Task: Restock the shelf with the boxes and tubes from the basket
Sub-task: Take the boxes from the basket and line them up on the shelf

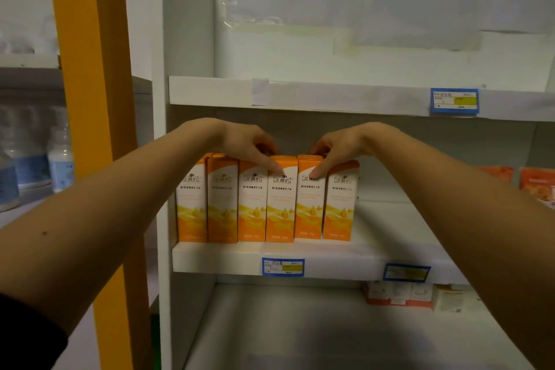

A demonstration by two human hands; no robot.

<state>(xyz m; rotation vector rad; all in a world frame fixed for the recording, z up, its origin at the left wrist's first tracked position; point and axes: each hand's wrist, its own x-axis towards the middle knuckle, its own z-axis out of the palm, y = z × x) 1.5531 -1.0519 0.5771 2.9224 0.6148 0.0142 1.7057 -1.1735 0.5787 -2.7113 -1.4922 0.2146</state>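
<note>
Several tall orange-and-white boxes (223, 207) stand upright in a row at the left end of the middle shelf (345, 261). My left hand (249, 144) reaches over the row, and its fingers pinch the top of the fourth box (280, 213), with the index finger down its front. My right hand (336, 147) pinches the top of the fifth box (309, 210), which sits slightly higher than its neighbours. Neither the basket nor any tubes are in view.
The upper shelf (330, 96) hangs just above my hands. Orange packets (537, 186) lie at the right end of the middle shelf. Red-and-white boxes (399, 294) sit on the lower shelf. An orange post (87, 99) and white bottles (60, 159) stand to the left.
</note>
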